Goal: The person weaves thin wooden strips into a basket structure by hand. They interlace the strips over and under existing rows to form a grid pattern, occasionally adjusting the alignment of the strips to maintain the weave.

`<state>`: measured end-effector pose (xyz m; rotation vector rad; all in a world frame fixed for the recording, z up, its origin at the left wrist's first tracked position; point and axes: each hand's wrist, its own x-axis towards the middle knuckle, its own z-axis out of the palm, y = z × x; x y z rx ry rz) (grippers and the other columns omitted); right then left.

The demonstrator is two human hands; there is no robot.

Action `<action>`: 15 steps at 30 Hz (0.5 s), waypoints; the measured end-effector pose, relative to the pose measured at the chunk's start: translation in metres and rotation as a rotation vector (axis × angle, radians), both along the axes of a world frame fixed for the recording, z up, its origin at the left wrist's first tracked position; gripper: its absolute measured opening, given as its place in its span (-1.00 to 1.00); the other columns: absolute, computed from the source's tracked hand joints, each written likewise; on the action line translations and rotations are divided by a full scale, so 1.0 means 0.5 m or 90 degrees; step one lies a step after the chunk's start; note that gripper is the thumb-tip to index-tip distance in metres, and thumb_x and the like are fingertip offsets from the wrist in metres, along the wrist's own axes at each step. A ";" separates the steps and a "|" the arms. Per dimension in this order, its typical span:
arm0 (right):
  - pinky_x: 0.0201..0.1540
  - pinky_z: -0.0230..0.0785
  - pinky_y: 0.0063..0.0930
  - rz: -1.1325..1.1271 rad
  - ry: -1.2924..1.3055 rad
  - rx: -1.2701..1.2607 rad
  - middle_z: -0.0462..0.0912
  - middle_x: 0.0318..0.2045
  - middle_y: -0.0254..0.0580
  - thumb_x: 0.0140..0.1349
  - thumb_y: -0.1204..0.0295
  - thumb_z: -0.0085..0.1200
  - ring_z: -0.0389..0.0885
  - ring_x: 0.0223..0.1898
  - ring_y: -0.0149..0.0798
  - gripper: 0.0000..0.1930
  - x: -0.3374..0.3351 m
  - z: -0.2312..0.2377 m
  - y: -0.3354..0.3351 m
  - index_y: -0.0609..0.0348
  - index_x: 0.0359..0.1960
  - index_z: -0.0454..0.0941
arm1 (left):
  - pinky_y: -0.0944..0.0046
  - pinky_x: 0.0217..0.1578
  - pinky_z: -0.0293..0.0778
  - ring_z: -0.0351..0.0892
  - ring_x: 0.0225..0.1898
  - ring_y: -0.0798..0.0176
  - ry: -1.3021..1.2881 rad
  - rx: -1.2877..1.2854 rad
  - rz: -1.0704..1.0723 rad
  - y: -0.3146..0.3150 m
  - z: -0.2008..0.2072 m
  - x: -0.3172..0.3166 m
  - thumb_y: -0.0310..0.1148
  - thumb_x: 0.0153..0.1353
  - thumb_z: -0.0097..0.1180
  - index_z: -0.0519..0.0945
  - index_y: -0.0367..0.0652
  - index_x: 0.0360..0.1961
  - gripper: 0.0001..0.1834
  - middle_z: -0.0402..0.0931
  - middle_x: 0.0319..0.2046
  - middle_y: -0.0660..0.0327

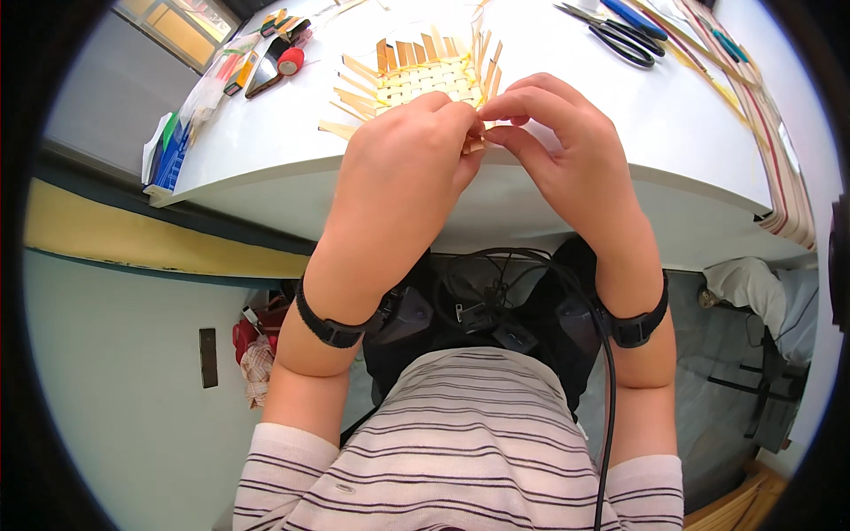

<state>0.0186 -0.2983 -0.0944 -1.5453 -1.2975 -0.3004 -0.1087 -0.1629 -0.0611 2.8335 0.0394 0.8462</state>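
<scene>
head view | woven mat (423,81) of pale strips lies flat near the front of the white worktop (274,128) | left hand (403,146) curled over its near edge, grip hidden, cannot tell | right hand (562,128) thumb and forefinger close together at its near right corner, pinch unclear | black-handled scissors (620,42) lie beyond, to the right

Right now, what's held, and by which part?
Woven mat, by its near right corner, in the left hand; the right hand is there too, exact grip hidden.

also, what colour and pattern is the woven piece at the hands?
Pale yellow, in an over-under weave: the woven piece shows best in the head view.
</scene>
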 end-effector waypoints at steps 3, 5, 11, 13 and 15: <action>-0.22 0.52 -0.33 -0.008 0.025 -0.029 0.67 -0.30 -0.18 0.16 0.55 0.30 0.66 -0.24 -0.10 -0.87 -0.001 -0.009 -0.007 0.15 -0.24 0.70 | 0.14 -0.28 0.57 0.67 -0.33 0.05 0.010 0.007 0.013 0.003 -0.005 0.000 -0.39 0.14 0.39 0.68 -0.20 -0.28 -0.83 0.65 -0.38 0.14; -0.24 0.52 -0.34 -0.005 0.035 -0.028 0.67 -0.31 -0.18 0.16 0.54 0.31 0.66 -0.25 -0.10 -0.88 -0.002 -0.015 -0.007 0.15 -0.25 0.70 | 0.14 -0.29 0.56 0.67 -0.34 0.05 0.007 0.009 0.012 0.004 -0.007 0.001 -0.38 0.14 0.40 0.69 -0.20 -0.29 -0.82 0.65 -0.39 0.14; -0.24 0.51 -0.31 -0.025 0.030 -0.033 0.68 -0.34 -0.19 0.15 0.53 0.32 0.64 -0.28 -0.09 -0.91 -0.006 -0.016 -0.002 0.18 -0.31 0.68 | 0.14 -0.29 0.56 0.67 -0.33 0.05 0.008 0.012 0.012 0.000 -0.005 0.000 -0.34 0.14 0.41 0.69 -0.20 -0.29 -0.81 0.65 -0.37 0.14; -0.23 0.51 -0.30 -0.035 0.016 -0.026 0.68 -0.36 -0.19 0.14 0.53 0.32 0.63 -0.28 -0.09 -0.91 -0.006 -0.019 0.000 0.18 -0.32 0.68 | 0.14 -0.28 0.56 0.67 -0.33 0.05 0.011 0.010 0.012 -0.001 -0.004 -0.001 -0.33 0.14 0.41 0.69 -0.19 -0.29 -0.81 0.65 -0.36 0.14; -0.23 0.50 -0.29 -0.041 0.011 -0.025 0.68 -0.36 -0.19 0.14 0.54 0.31 0.63 -0.28 -0.09 -0.92 -0.006 -0.020 -0.001 0.17 -0.33 0.68 | 0.14 -0.27 0.56 0.67 -0.32 0.04 0.019 0.006 0.014 -0.002 -0.003 -0.001 -0.32 0.15 0.40 0.69 -0.19 -0.29 -0.80 0.65 -0.35 0.15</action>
